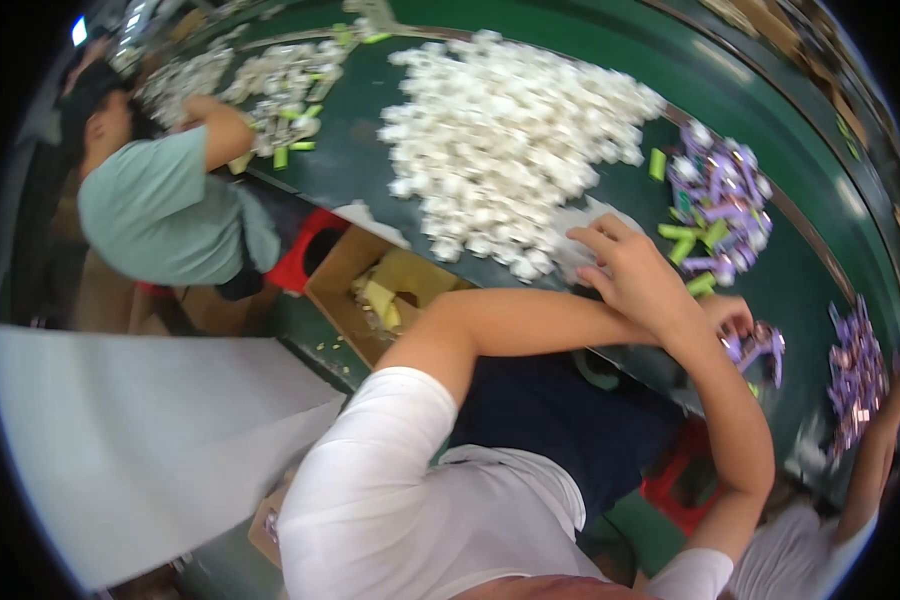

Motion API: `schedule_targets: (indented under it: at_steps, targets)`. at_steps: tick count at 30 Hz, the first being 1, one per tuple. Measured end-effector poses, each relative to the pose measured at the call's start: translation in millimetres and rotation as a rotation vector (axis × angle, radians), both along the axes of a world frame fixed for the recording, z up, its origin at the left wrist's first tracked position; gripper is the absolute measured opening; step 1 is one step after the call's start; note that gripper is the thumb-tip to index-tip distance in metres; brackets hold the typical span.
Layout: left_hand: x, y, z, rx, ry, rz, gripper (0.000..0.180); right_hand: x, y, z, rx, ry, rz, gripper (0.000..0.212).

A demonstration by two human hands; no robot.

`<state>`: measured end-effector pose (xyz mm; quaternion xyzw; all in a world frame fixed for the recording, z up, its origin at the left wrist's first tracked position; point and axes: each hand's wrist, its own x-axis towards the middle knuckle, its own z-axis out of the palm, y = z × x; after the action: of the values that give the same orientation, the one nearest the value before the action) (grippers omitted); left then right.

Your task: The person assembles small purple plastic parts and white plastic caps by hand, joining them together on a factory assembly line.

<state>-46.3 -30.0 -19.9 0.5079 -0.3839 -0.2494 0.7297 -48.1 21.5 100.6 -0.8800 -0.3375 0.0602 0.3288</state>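
My forearms cross, the right over the left. My left hand (728,316) reaches out past my right wrist, its fingers curled on a shiny purple plastic piece (760,348) over the green belt. The exact kind of the piece is too blurred to tell. My right hand (625,268) hovers with bent fingers apart, beside a crumpled translucent plastic sheet (582,225); I see nothing in its grasp. Ahead of it spreads a large heap of small white pieces (510,140). Farther right lies a pile of purple pieces (718,195), with bright green strips (682,240) around its near edge.
A co-worker in a pale green shirt (165,215) sits at left by piles of clear and white parts (285,80). An open cardboard box (355,262) stands at the belt's near edge. At far right another person's arm (875,460) reaches toward more purple pieces (855,375).
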Motion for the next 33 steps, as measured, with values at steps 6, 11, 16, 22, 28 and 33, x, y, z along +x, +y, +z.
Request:
schedule_targets:
  at_steps: [6,11,16,22,28,33]
  targets:
    - [-4,-5,20,-0.168,0.141,-0.074,0.038,17,33,-31,-0.006,-0.088,-0.117,0.028]
    - [-1,11,34,-0.180,0.436,-0.043,0.026,24,43,-19,0.055,0.153,-0.250,0.020]
    - [-5,-4,40,-0.093,0.743,-0.283,0.012,35,-19,-30,0.160,0.234,-0.468,0.022]
    - [-11,-1,-3,-0.277,1.015,-0.453,0.002,49,-30,-41,-0.023,0.254,-0.418,0.020]
    - [-11,-9,2,-0.070,0.778,-0.608,0.007,24,-22,-11,-0.192,0.022,-0.356,0.029]
    - [-17,-9,-17,-0.037,0.676,-0.532,0.012,29,-30,-39,-0.196,-0.160,-0.312,0.028]
